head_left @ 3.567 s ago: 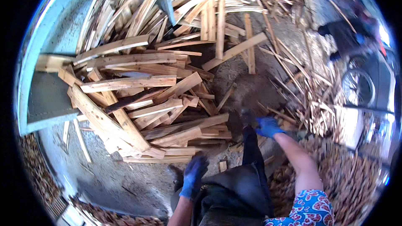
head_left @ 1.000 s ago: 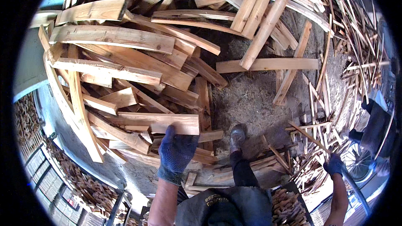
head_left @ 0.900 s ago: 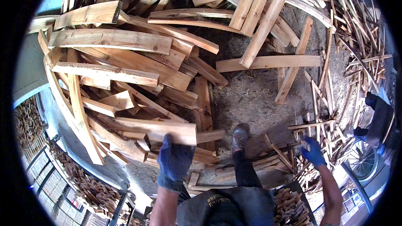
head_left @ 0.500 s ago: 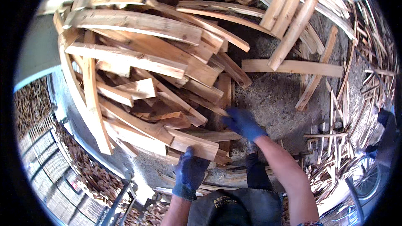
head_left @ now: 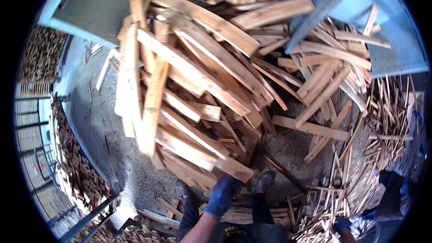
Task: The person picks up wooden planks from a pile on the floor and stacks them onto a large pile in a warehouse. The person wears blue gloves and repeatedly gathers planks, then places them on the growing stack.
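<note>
My left hand, in a blue work glove, is closed at the near end of a short, pale wooden board. That board rests on the near side of a big heap of planks, its far part merging with the pile. My gloved right hand is low on the right, away from the heap and above scattered thin sticks. Its fingers are too small and dark to make out. A narrow strip of wood shows between my right foot and the sticks.
A blue metal frame rises behind the heap. Thin sticks litter the right side, where another person in dark clothes is. Cut wood lies along the left beyond a low edge. My shoes stand close to the heap.
My right hand has left the heap and swung to the lower right. The narrow strip now lies apart from the pile. The view has turned, while my left hand stays at the board's end.
</note>
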Demonstrator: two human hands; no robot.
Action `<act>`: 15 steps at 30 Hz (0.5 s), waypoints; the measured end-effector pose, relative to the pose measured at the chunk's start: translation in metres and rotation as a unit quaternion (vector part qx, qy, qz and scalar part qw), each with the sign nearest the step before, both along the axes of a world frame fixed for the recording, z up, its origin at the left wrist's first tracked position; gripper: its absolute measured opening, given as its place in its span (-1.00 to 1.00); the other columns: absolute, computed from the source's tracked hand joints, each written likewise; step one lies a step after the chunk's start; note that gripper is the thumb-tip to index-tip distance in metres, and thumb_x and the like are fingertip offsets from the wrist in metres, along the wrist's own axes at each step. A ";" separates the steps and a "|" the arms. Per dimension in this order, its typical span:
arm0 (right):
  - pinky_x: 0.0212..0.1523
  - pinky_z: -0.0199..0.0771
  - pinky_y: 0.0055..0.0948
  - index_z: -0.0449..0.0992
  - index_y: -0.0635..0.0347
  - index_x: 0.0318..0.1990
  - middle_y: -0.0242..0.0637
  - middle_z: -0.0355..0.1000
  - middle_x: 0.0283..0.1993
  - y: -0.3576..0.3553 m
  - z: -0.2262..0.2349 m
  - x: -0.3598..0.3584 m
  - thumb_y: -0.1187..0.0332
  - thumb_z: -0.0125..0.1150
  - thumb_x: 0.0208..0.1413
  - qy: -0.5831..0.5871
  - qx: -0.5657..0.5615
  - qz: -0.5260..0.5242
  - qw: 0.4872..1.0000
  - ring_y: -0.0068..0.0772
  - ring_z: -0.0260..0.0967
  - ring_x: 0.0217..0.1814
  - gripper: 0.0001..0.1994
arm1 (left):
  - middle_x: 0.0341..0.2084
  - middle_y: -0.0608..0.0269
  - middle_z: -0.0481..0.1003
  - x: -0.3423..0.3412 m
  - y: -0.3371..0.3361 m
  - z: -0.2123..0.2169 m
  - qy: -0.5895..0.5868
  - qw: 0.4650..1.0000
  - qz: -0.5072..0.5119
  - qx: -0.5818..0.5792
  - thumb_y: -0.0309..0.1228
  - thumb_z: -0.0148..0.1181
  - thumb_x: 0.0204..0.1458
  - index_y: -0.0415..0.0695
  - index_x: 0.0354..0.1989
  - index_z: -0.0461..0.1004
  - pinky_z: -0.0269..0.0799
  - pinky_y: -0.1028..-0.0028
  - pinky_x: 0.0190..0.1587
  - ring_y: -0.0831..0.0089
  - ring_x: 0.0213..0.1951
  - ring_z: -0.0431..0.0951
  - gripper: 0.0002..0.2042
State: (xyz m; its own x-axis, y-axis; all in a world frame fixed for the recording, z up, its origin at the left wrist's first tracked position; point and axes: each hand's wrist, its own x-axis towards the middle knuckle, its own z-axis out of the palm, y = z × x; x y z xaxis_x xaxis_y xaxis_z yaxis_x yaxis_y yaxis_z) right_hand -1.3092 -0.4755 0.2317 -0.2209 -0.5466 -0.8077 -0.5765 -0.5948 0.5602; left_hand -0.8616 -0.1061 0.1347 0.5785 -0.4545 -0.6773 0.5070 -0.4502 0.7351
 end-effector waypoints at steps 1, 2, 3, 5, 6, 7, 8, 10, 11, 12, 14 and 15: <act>-0.03 0.44 -0.17 0.54 0.11 -0.11 -0.07 0.49 -0.09 0.010 -0.013 0.058 0.05 0.04 -0.03 -0.037 0.045 0.009 0.998 -0.06 0.45 -0.02 -0.58 | -0.10 0.16 0.45 -0.003 0.000 0.007 0.144 0.975 0.149 -0.076 -0.44 0.02 0.13 -0.22 0.01 0.36 0.40 0.39 0.02 0.37 -0.05 0.46 -0.72; -0.03 0.44 -0.22 0.54 0.15 -0.13 -0.02 0.50 -0.17 0.016 -0.053 0.086 0.12 0.11 -0.03 -0.196 0.102 0.008 0.975 -0.02 0.46 -0.07 -0.63 | -0.08 0.17 0.45 0.002 0.000 0.013 0.280 0.905 0.283 -0.148 -0.47 0.04 0.12 -0.23 0.02 0.36 0.39 0.41 0.03 0.40 -0.06 0.46 -0.71; 0.04 0.39 -0.30 0.52 0.17 -0.08 -0.04 0.50 -0.15 0.038 -0.085 0.135 0.15 0.17 0.00 -0.363 0.042 -0.094 0.926 -0.09 0.44 -0.01 -0.62 | -0.02 0.19 0.43 0.015 -0.002 0.040 0.261 0.930 0.239 -0.097 -0.55 0.08 0.09 -0.23 0.06 0.36 0.36 0.45 0.05 0.46 -0.07 0.46 -0.67; 0.16 0.25 -0.39 0.41 0.20 0.06 -0.13 0.38 0.07 0.089 -0.066 0.304 0.27 0.21 0.06 -0.542 0.125 -0.200 0.807 -0.33 0.31 0.14 -0.59 | -0.08 0.22 0.47 0.026 0.015 0.061 0.121 0.966 0.210 -0.085 -0.45 0.11 0.10 -0.23 0.06 0.37 0.38 0.47 -0.02 0.49 -0.10 0.47 -0.66; 0.16 0.25 -0.41 0.37 0.20 0.09 -0.16 0.34 0.11 0.113 -0.037 0.381 0.33 0.21 0.07 -0.597 0.166 -0.160 0.768 -0.32 0.29 0.14 -0.58 | -0.11 0.23 0.49 0.028 0.026 0.070 0.055 0.976 0.198 -0.070 -0.40 0.13 0.10 -0.22 0.06 0.37 0.39 0.49 -0.05 0.51 -0.11 0.47 -0.65; 0.06 0.35 -0.41 0.39 0.22 0.07 -0.15 0.38 0.07 0.129 -0.036 0.429 0.38 0.22 0.05 -0.677 0.221 -0.095 0.696 -0.32 0.36 0.05 -0.60 | -0.08 0.21 0.48 0.043 0.036 0.082 -0.027 0.972 0.223 -0.066 -0.45 0.13 0.09 -0.22 0.08 0.37 0.37 0.48 0.01 0.49 -0.06 0.46 -0.64; 0.06 0.35 -0.41 0.39 0.21 0.08 -0.15 0.39 0.06 0.145 -0.022 0.468 0.39 0.21 0.06 -0.673 0.248 -0.161 0.678 -0.32 0.36 0.05 -0.60 | -0.06 0.17 0.47 0.069 0.044 0.100 -0.056 0.965 0.251 -0.049 -0.51 0.13 0.07 -0.23 0.07 0.37 0.34 0.46 0.06 0.44 -0.01 0.45 -0.64; 0.06 0.34 -0.41 0.38 0.21 0.08 -0.16 0.39 0.06 0.177 -0.003 0.523 0.39 0.20 0.06 -0.688 0.280 -0.197 0.640 -0.32 0.36 0.06 -0.61 | -0.01 0.08 0.44 0.125 0.080 0.110 -0.210 0.943 0.257 0.010 -0.48 0.18 0.02 -0.26 0.09 0.35 0.31 0.40 0.09 0.35 0.02 0.43 -0.58; 0.06 0.34 -0.42 0.39 0.21 0.08 -0.17 0.40 0.05 0.188 -0.001 0.542 0.39 0.20 0.07 -0.709 0.283 -0.168 0.623 -0.32 0.36 0.06 -0.61 | 0.00 0.03 0.42 0.156 0.096 0.104 -0.302 0.919 0.252 0.039 -0.44 0.22 -0.02 -0.26 0.09 0.34 0.31 0.38 0.09 0.30 0.02 0.43 -0.54; 0.06 0.34 -0.42 0.39 0.21 0.08 -0.17 0.40 0.05 0.195 -0.004 0.558 0.38 0.20 0.07 -0.728 0.285 -0.142 0.607 -0.31 0.36 0.07 -0.61 | 0.00 -0.03 0.40 0.192 0.109 0.107 -0.375 0.897 0.209 0.101 -0.40 0.25 -0.04 -0.28 0.10 0.30 0.31 0.34 0.09 0.20 0.02 0.43 -0.50; 0.07 0.35 -0.39 0.39 0.22 0.08 -0.16 0.40 0.05 0.198 -0.016 0.594 0.35 0.19 0.07 -0.751 0.262 -0.096 0.598 -0.27 0.36 0.08 -0.60 | 0.04 -0.14 0.33 0.249 0.130 0.094 -0.457 0.864 0.168 0.126 -0.30 0.31 -0.09 -0.30 0.12 0.25 0.21 0.23 0.15 0.04 0.11 0.32 -0.40; 0.10 0.33 -0.33 0.36 0.25 0.10 -0.09 0.38 0.07 0.202 0.004 0.629 0.28 0.21 0.06 -0.770 0.242 -0.012 0.591 -0.22 0.34 0.11 -0.55 | 0.05 -0.17 0.31 0.273 0.145 0.080 -0.456 0.869 0.127 0.147 -0.23 0.31 -0.09 -0.30 0.11 0.26 0.16 0.20 0.17 0.01 0.14 0.27 -0.38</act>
